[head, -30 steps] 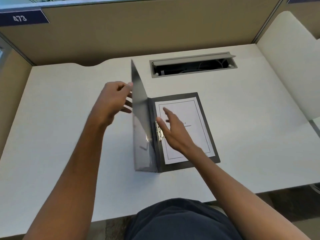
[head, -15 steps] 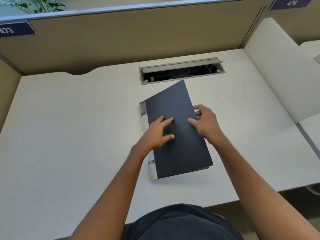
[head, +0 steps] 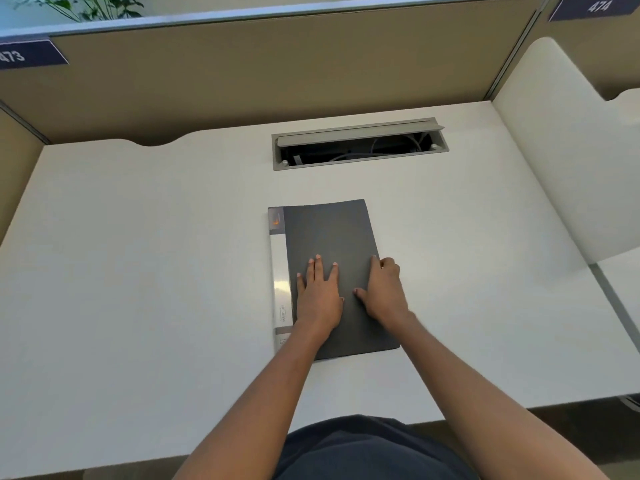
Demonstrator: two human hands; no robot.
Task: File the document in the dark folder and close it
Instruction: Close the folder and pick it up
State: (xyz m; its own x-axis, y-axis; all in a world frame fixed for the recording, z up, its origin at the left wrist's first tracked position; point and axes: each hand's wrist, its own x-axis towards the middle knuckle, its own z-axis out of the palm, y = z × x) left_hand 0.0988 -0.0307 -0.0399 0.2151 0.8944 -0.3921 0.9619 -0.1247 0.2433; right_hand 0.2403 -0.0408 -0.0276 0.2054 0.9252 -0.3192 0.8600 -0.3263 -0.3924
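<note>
Head view: I am seeing the dark folder (head: 329,258) lying shut on the counter (head: 138,254). My left hand (head: 318,296) is pressing flat, grip spread, on its cover; my right hand (head: 384,292) is resting at its right edge, grip loosely spread.

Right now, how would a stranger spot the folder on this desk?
Find the white desk with the open cable tray at its back. Nearer the person lies the dark folder, closed, both hands flat on it. Only it has a pale labelled spine.
</note>
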